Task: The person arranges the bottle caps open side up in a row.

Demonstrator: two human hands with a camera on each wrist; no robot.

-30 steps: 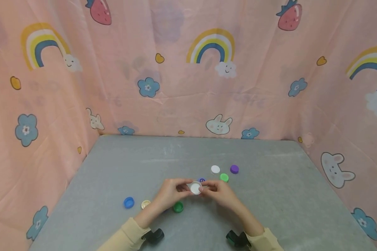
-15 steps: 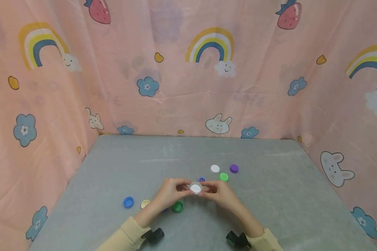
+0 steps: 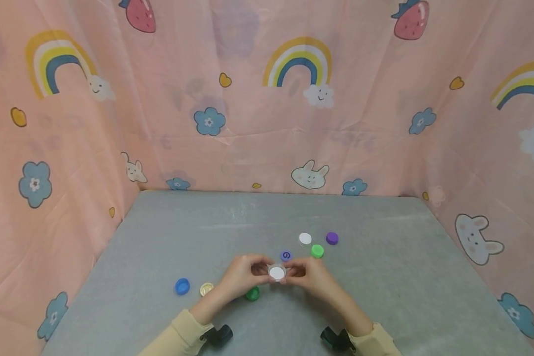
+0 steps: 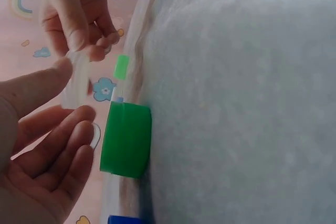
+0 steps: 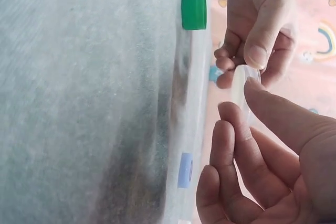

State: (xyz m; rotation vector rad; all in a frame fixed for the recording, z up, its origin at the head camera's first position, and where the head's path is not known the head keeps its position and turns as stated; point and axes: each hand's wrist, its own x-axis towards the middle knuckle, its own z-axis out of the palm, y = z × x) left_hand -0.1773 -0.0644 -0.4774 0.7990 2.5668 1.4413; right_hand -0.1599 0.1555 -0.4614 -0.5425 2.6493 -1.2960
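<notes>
Both hands hold a round white cap with a translucent rim point(image 3: 277, 273) above the table, its white face toward the head camera. From the left, my left hand point(image 3: 242, 271) pinches its edge between thumb and fingers. At the opposite edge, my right hand point(image 3: 313, 276) grips it the same way. In the right wrist view the thin white cap point(image 5: 239, 87) is seen edge-on between both thumbs. A dark green cap point(image 3: 252, 293) lies below the left hand. Just beyond the held cap is a light purple cap with a dark mark point(image 3: 286, 255).
On the grey table point(image 3: 382, 247), a white cap point(image 3: 305, 239), a bright green cap point(image 3: 317, 251) and a purple cap point(image 3: 332, 238) lie beyond the right hand. A blue cap point(image 3: 182, 287) and a cream cap point(image 3: 206, 289) lie left. A pink printed curtain point(image 3: 249, 148) surrounds the table.
The right thumb has slid off the cap's face to its lower edge. The held cap has tipped and come slightly lower and nearer, uncovering more of the light purple cap.
</notes>
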